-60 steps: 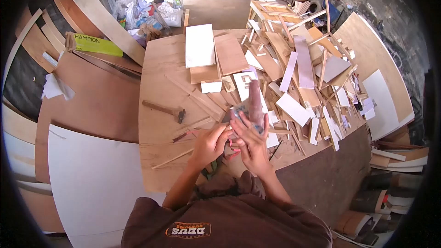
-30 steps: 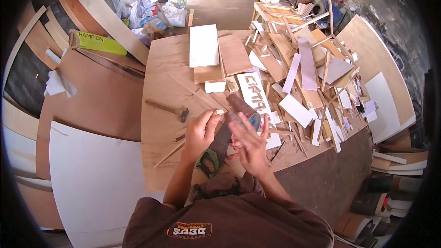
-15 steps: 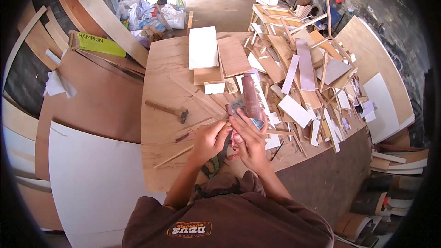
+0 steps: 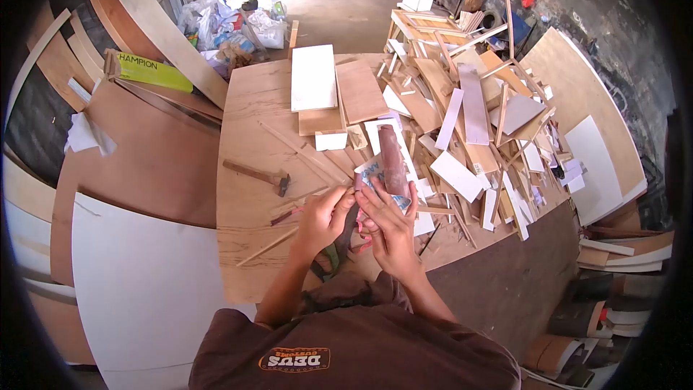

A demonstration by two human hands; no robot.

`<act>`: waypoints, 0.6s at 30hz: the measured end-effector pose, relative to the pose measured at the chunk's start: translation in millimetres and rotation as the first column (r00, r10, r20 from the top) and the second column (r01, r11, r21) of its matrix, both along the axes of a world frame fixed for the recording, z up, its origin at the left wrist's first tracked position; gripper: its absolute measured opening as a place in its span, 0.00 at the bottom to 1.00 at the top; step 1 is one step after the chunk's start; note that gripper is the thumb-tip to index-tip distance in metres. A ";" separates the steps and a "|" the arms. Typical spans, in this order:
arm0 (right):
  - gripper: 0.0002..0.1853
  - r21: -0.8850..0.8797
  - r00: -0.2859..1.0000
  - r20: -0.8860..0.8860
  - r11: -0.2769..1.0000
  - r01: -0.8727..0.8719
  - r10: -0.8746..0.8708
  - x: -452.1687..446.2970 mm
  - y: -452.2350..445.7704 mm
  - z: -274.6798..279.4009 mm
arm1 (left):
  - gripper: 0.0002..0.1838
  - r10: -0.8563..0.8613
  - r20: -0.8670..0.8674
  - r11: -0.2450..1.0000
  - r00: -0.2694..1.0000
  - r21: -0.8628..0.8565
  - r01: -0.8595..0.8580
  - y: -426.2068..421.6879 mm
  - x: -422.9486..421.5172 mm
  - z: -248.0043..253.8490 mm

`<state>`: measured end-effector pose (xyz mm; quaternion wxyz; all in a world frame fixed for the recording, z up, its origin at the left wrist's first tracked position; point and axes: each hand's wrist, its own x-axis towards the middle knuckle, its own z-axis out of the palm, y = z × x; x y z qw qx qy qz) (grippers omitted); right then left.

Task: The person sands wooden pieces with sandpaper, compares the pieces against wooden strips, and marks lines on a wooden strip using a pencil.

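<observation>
Between my hands is a curled sheet of sandpaper [image 4: 393,160], with a reddish-brown face and a pale back printed in blue. My left hand [image 4: 325,218] is closed in a pinch at the sheet's near left edge. My right hand [image 4: 392,225] lies across its near end, fingers long and thumb side against the sheet. The fingertips of both hands almost meet. Below them, a dark strap and some pink-red bits are partly hidden. A hammer [image 4: 260,175] lies on the wooden worktable [image 4: 249,112] to the left of my hands.
Heaped wood offcuts [image 4: 462,180] cover the table's right side. A white board [image 4: 313,78] rests on brown panels at the far side. A large white sheet [image 4: 144,282] stands at left, and plastic bags [image 4: 216,22] lie beyond. Two people sit in the background.
The sandpaper has turned slightly, so more of its printed back shows beside my right fingers. Both hands stay close together over the table, and the view has shifted a little.
</observation>
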<state>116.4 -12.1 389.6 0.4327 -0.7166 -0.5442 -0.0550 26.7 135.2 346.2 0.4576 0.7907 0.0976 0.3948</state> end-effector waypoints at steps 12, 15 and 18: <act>0.19 0.013 0.998 -0.065 1.000 -0.016 0.016 2.5 4.4 -0.4 | 0.11 -0.002 -0.075 1.000 0.997 0.025 0.003 -4.6 -5.3 6.0; 0.20 0.001 0.995 -0.074 0.998 -0.068 0.068 11.0 15.5 0.5 | 0.11 -0.016 -0.039 0.995 0.999 0.095 0.019 -11.0 -5.9 6.9; 0.21 -0.025 0.998 -0.041 0.999 -0.042 0.041 4.8 4.6 2.3 | 0.10 -0.026 -0.043 0.997 0.999 0.074 0.029 -7.6 -5.9 6.5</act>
